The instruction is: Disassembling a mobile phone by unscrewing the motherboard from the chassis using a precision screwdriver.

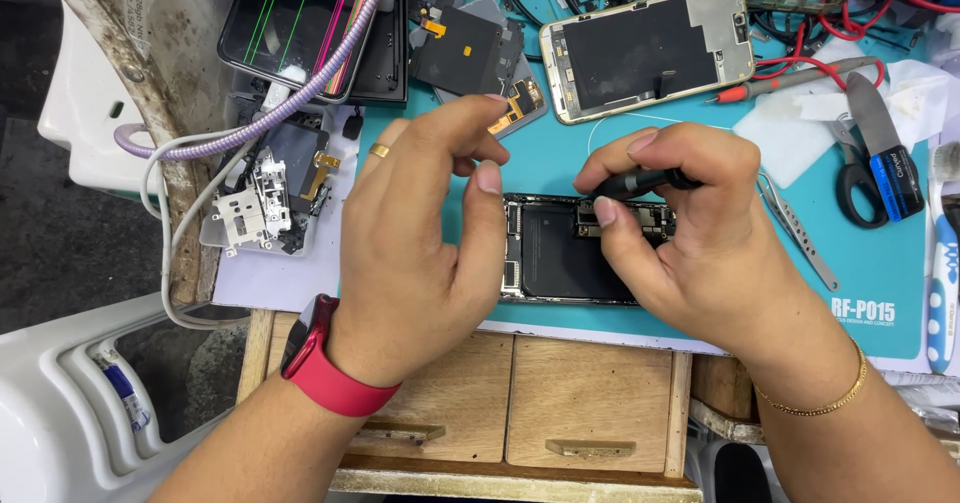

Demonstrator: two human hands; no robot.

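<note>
An opened phone body [562,253] with its black battery showing lies on the teal work mat [870,263]. My right hand [690,233] grips a slim black screwdriver [640,181] lying across its fingers, just above the phone's upper edge. My left hand [425,223], with a gold ring and a red wrist band, hovers over the phone's left end, thumb and forefinger pinched close together; whether they hold a tiny part is hidden.
A detached phone frame [650,51] and a cracked screen [295,18] lie at the back. Tweezers [800,233], scissors [855,178], a blue-handled blade [890,158] and a toothbrush [940,263] sit at the right. Small metal parts [265,203] lie at the left. Wooden drawers [520,403] below.
</note>
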